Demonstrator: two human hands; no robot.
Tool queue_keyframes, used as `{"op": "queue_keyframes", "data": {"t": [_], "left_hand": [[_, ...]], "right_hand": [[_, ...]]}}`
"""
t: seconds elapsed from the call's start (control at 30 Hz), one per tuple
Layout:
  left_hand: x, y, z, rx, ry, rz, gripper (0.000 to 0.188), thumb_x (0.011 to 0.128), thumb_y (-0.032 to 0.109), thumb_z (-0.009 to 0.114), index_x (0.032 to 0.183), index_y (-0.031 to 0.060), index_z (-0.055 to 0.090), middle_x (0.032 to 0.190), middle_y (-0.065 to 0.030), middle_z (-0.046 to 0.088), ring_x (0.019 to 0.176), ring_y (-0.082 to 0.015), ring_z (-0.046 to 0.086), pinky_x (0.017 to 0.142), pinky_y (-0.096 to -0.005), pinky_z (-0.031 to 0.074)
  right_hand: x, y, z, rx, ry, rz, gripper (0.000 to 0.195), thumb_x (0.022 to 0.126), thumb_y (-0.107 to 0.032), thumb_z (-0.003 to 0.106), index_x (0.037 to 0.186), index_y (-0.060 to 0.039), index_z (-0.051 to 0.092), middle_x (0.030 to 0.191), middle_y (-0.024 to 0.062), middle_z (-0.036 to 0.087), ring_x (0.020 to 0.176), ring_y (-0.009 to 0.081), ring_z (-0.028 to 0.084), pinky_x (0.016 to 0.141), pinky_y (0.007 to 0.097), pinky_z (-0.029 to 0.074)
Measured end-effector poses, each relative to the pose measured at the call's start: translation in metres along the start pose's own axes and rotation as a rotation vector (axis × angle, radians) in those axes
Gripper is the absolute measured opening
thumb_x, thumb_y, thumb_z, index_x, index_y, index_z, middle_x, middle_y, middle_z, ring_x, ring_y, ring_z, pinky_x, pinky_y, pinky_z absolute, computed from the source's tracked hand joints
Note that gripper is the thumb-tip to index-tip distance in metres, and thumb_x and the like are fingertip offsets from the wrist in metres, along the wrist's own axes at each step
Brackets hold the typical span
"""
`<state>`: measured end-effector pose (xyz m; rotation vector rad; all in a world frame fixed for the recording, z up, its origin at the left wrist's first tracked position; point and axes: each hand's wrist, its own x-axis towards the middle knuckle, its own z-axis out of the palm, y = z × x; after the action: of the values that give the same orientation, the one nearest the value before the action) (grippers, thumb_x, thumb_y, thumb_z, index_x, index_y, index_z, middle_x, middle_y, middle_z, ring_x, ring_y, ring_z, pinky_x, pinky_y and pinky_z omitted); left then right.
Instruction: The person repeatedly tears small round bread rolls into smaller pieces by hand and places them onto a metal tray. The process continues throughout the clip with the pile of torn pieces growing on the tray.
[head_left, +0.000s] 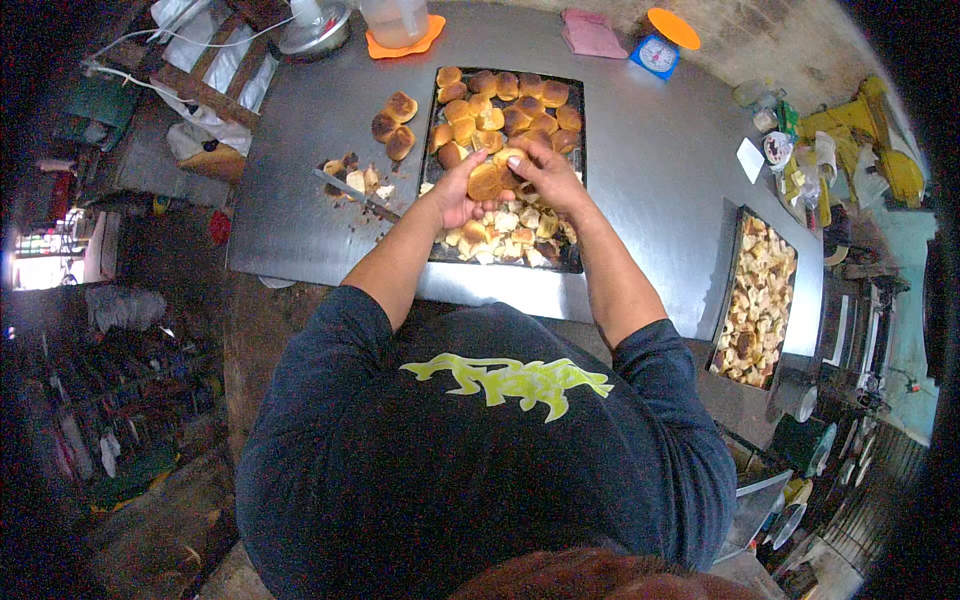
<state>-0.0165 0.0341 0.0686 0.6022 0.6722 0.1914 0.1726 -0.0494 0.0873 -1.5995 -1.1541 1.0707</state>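
Note:
My left hand (455, 196) cups a browned bread roll (486, 182) above a dark baking tray (582, 225). My right hand (553, 177) grips a second roll (510, 159) right against it, thumb on top. Whether the two rolls are still joined I cannot tell. Whole rolls (525, 105) with dark-baked tops fill the far half of the tray. Torn bread pieces (517, 225) cover its near half, beneath my hands. Left of the tray lies a knife (356, 193), partly hidden by my left forearm, beside dark crusts and bread scraps (360, 180).
Several rolls (395, 124) sit on the metal table (315, 112) left of the tray. Another tray (755, 296) of bread pieces rests at the right edge. Along the back stand a plastic jug (394, 22), a folded pink cloth (592, 33) and a blue dial scale (655, 57).

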Motion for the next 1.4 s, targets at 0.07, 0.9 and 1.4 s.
{"op": "queue_keyframes", "data": {"t": [0.07, 0.9, 1.4], "left_hand": [[0.001, -0.003, 0.008, 0.139, 0.018, 0.033, 0.049, 0.097, 0.056, 0.044, 0.119, 0.0146, 0.058, 0.090, -0.0112, 0.072, 0.052, -0.0109, 0.054, 0.043, -0.0212, 0.041], [-0.006, -0.029, 0.035, 1.019, 0.341, 0.477, 0.034, 0.089, 0.032, 0.062, 0.101, 0.0005, 0.064, 0.073, -0.0049, 0.063, 0.066, -0.0146, 0.057, 0.062, -0.0323, 0.047], [0.000, -0.030, -0.004, 1.100, 0.282, 0.417, 0.036, 0.089, 0.022, 0.061, 0.115, -0.0024, 0.058, 0.093, -0.0171, 0.067, 0.085, -0.0251, 0.066, 0.077, -0.0366, 0.052]], "right_hand": [[-0.003, -0.001, 0.000, -0.028, 0.025, 0.064, 0.052, 0.088, -0.043, 0.070, 0.121, -0.0024, 0.063, 0.104, 0.0153, 0.069, 0.096, 0.0232, 0.066, 0.082, 0.0349, 0.052], [-0.045, 0.002, 0.019, -0.182, 0.328, -0.034, 0.044, 0.084, -0.038, 0.075, 0.105, -0.0011, 0.065, 0.089, 0.0155, 0.068, 0.084, 0.0245, 0.065, 0.078, 0.0354, 0.052], [-0.039, 0.005, 0.030, 0.159, 0.111, 0.055, 0.026, 0.092, -0.024, 0.070, 0.106, -0.0025, 0.066, 0.085, -0.0015, 0.061, 0.080, 0.0084, 0.055, 0.074, 0.0256, 0.047]]}}
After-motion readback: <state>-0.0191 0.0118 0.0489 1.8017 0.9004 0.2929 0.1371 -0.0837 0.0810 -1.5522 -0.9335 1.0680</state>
